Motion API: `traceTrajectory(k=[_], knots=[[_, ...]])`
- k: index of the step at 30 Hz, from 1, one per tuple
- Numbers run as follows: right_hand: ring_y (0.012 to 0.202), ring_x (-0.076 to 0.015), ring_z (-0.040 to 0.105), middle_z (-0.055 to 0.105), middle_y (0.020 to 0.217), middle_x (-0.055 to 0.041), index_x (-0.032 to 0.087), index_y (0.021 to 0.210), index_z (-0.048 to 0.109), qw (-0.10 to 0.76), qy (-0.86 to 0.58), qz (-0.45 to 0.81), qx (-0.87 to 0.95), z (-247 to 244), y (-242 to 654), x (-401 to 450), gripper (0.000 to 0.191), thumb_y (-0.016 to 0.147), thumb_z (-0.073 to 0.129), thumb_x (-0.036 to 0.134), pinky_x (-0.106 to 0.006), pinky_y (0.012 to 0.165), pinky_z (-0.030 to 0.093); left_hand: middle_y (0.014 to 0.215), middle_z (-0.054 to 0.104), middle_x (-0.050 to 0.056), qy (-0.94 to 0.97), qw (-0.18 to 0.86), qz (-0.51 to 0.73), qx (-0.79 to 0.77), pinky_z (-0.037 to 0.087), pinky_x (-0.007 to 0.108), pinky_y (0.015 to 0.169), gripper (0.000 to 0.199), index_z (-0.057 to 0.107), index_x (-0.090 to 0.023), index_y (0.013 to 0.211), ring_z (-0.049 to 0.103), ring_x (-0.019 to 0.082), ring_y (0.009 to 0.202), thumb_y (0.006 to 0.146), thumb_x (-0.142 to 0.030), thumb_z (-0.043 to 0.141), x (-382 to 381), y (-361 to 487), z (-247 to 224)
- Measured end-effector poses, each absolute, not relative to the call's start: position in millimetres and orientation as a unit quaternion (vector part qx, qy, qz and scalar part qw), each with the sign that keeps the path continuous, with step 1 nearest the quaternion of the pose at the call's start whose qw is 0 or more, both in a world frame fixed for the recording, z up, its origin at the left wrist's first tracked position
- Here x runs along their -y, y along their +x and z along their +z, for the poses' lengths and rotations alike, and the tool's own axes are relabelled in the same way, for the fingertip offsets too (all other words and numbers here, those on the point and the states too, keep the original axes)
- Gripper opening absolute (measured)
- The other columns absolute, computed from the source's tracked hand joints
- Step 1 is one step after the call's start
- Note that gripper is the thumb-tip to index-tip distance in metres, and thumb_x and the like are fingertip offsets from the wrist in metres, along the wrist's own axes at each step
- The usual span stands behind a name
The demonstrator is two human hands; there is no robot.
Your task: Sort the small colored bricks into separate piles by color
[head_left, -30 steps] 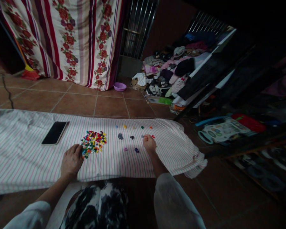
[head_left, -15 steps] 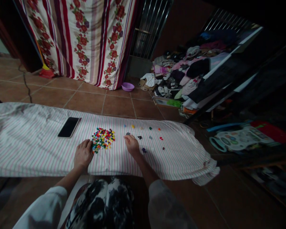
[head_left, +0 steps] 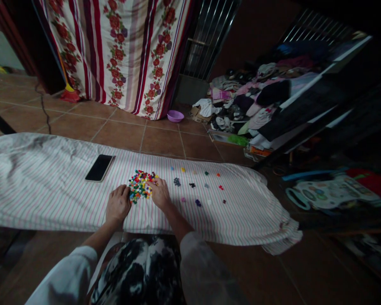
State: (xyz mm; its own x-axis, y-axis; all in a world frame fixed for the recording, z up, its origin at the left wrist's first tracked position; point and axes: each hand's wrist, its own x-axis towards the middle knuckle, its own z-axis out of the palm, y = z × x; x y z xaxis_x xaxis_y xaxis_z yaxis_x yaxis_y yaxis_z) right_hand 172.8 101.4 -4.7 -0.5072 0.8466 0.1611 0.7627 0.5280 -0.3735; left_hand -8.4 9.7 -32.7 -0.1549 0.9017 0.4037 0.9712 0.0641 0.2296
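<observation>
I see open cloth (head_left: 252,207) right of the clusters (head_left: 177,181), narrow lanes between them; the phone (head_left: 99,168) obstructs beyond the left hand (head_left: 118,204).

Striped cloth (head_left: 63,182) under phone (head_left: 99,168), apparently beads (head_left: 141,184)

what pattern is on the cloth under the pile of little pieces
The cloth is whitish with thin pink and greenish-grey stripes, seen in the head view.

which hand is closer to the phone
Left. The left hand is to the right of the phone and nearer the person; the right hand is farther right, at the right side of the coloured pile.
</observation>
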Motion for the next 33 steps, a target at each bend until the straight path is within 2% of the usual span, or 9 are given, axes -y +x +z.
traceTrajectory(k=[4, 8, 16, 33], knots=[[0.114, -0.0230, 0.045, 0.054, 0.124, -0.0061, 0.035, 0.126, 0.064, 0.131, -0.486, 0.114, 0.856, -6, 163, -102, 0.045, 0.089, 0.051, 0.013, -0.036, 0.098, 0.039, 0.123, 0.062, 0.014, -0.645, 0.071, -0.231, 0.725, 0.044, 0.042, 0.095, 0.033, 0.062, -0.016, 0.115, 0.056, 0.027, 0.115, 0.088, -0.018, 0.043, -10, -8, -32], [0.113, -0.0234, 0.044, 0.054, 0.122, -0.0058, 0.036, 0.120, 0.068, 0.136, -0.495, 0.109, 0.852, -7, 158, -106, 0.041, 0.090, 0.052, 0.014, -0.037, 0.096, 0.038, 0.123, 0.062, 0.015, -0.643, 0.071, -0.229, 0.728, 0.044, 0.042, 0.096, 0.033, 0.061, -0.016, 0.115, 0.056, 0.027, 0.116, 0.089, -0.018, 0.042, -9, -7, -31], [0.108, -0.0227, 0.046, 0.059, 0.111, -0.0065, 0.033, 0.111, 0.072, 0.141, -0.499, 0.109, 0.848, -6, 144, -119, 0.029, 0.093, 0.053, 0.021, -0.036, 0.094, 0.039, 0.124, 0.061, 0.015, -0.642, 0.066, -0.225, 0.730, 0.044, 0.043, 0.096, 0.035, 0.061, -0.016, 0.117, 0.055, 0.027, 0.117, 0.087, -0.016, 0.042, -9, -6, -29], [0.109, -0.0222, 0.047, 0.061, 0.108, -0.0058, 0.026, 0.102, 0.071, 0.118, -0.501, 0.096, 0.852, 3, 132, -126, 0.016, 0.090, 0.061, 0.023, -0.034, 0.095, 0.036, 0.123, 0.062, 0.014, -0.640, 0.067, -0.227, 0.731, 0.042, 0.041, 0.096, 0.033, 0.061, -0.017, 0.115, 0.055, 0.026, 0.116, 0.087, -0.017, 0.043, -10, -5, -28]])
